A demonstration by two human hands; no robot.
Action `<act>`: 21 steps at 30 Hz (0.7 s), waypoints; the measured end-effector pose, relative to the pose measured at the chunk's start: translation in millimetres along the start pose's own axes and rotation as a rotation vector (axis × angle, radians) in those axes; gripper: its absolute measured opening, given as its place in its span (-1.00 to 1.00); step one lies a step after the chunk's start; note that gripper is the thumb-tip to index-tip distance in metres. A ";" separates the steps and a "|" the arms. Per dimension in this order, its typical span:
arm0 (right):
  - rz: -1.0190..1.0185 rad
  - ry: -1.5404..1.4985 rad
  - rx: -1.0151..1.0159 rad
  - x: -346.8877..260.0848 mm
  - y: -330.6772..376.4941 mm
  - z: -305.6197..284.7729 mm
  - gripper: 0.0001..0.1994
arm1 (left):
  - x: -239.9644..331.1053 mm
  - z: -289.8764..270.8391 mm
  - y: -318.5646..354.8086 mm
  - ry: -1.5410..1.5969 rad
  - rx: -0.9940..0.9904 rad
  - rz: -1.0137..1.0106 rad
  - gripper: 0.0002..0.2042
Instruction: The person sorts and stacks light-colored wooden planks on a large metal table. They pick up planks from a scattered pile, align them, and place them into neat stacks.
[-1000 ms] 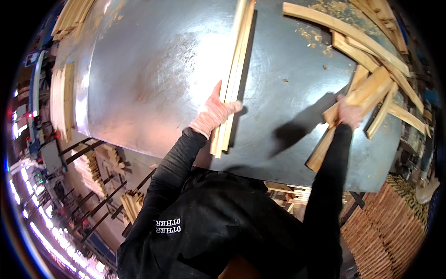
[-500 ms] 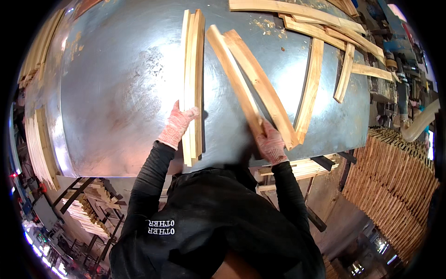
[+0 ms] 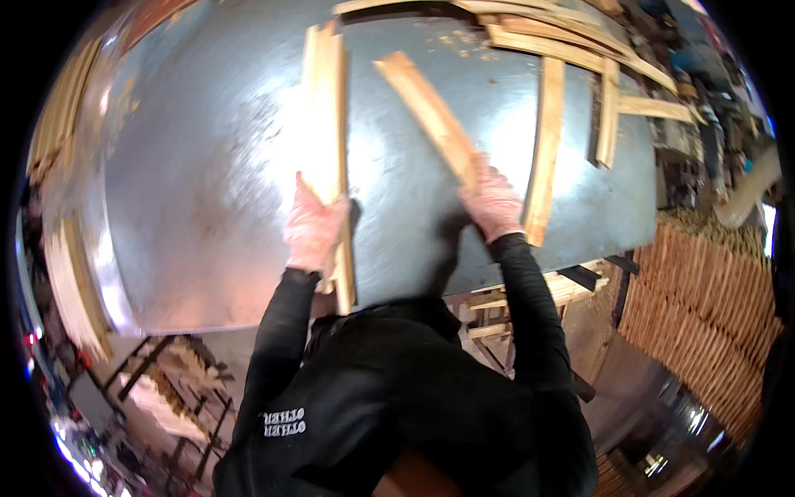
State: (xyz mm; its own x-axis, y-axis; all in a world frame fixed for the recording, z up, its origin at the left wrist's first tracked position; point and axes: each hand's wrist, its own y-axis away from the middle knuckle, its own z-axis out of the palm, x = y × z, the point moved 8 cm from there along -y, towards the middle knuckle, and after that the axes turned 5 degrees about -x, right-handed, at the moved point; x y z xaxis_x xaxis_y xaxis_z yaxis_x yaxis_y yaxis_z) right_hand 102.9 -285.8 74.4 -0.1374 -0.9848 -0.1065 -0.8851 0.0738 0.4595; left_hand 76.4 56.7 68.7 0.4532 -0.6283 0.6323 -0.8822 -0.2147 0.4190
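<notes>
My left hand [image 3: 317,228], in a pale pink-and-white glove, is closed around a bundle of long wooden strips [image 3: 324,108] lying side by side on the metal tabletop [image 3: 199,199]. The strips point away from me, and their near ends reach past the table's front edge. To the right, my gloved right hand [image 3: 494,201] grips the near end of a single wooden strip [image 3: 432,120]. That strip slants, its far end toward the bundle. Beyond my right hand another wooden strip [image 3: 546,149] lies on the table, apart from my fingers.
Several more strips [image 3: 563,37] lie crossed at the far right, with a short strip [image 3: 609,116] among them. A tall stack of wooden pieces [image 3: 704,306] stands right of the table. More strips [image 3: 74,286] are piled along the left edge. Wood chips [image 3: 460,40] are scattered at the back.
The strip my right hand held has joined the bundle at my left hand. My right hand has moved up onto the slanted strip that lay beside it. The whole view has shifted slightly.
</notes>
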 end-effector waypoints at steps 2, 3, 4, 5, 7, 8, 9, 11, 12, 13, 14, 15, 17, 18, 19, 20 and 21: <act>-0.276 -0.403 0.189 -25.3 8.3 38.3 -0.28 | 2.2 -9.2 7.0 0.058 -0.072 -0.013 0.00; -0.281 -0.472 -0.097 -73.1 7.2 46.9 -0.37 | -1.5 -15.2 6.5 -0.019 -0.082 -0.070 0.00; -0.268 -0.511 -0.382 -123.0 13.8 52.8 -0.42 | -27.4 -13.6 2.1 0.074 0.000 0.025 0.00; -0.340 -0.284 -0.377 -171.1 32.7 25.6 -0.45 | -52.0 -6.7 -4.0 0.172 0.075 0.121 0.00; -0.242 -0.396 -0.390 -215.1 6.0 98.3 -0.45 | -35.2 -6.0 -5.4 -0.056 0.093 0.134 0.05; -0.363 -0.482 -0.370 -212.3 11.8 84.2 -0.46 | -39.2 -13.3 -5.9 -0.162 0.135 0.109 0.07; -0.482 -0.567 -0.344 -197.2 19.6 61.7 -0.46 | -39.7 -15.2 -2.6 -0.248 0.118 0.034 0.09; -0.202 -0.416 0.079 -95.2 -9.8 38.5 -0.43 | -17.9 -17.5 6.8 -0.404 0.095 -0.107 0.14; 0.052 -0.447 0.295 -31.7 -12.6 7.5 -0.37 | -15.6 -19.4 7.6 -0.423 0.031 -0.218 0.17; 0.134 -0.101 0.950 39.6 -6.8 6.9 -0.13 | -6.0 -15.9 6.7 -0.431 0.018 -0.229 0.17; 0.330 -0.153 0.717 99.4 -12.0 -11.2 0.05 | -7.9 -19.7 8.6 -0.437 0.019 -0.273 0.17; 0.585 -0.222 0.472 139.5 -9.4 -7.6 0.06 | -7.3 -21.0 9.0 -0.446 0.009 -0.298 0.17; 0.528 -0.355 0.362 145.6 0.4 -10.6 -0.06 | -13.5 -21.9 2.5 -0.434 0.034 -0.258 0.17; 0.492 -0.380 0.252 136.3 0.9 -10.6 -0.10 | -13.7 -27.2 3.5 -0.432 0.024 -0.287 0.16; 0.470 -0.397 0.135 126.7 11.2 -10.7 -0.13 | -13.4 -31.8 6.1 -0.433 -0.002 -0.314 0.16; 0.412 -0.434 0.024 106.4 22.3 -10.4 -0.15 | -16.4 -41.5 9.2 -0.435 0.013 -0.316 0.16; 0.332 -0.515 -0.050 93.4 35.1 0.4 -0.17 | -21.6 -49.6 10.7 -0.414 0.025 -0.299 0.16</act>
State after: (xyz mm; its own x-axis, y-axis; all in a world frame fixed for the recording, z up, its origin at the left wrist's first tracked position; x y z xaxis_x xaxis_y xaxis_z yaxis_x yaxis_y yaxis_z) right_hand 58.8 -375.1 80.3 -0.6109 -0.7066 -0.3570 -0.7376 0.3440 0.5811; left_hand 63.4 105.1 91.8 0.6023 -0.7792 0.1735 -0.7268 -0.4452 0.5231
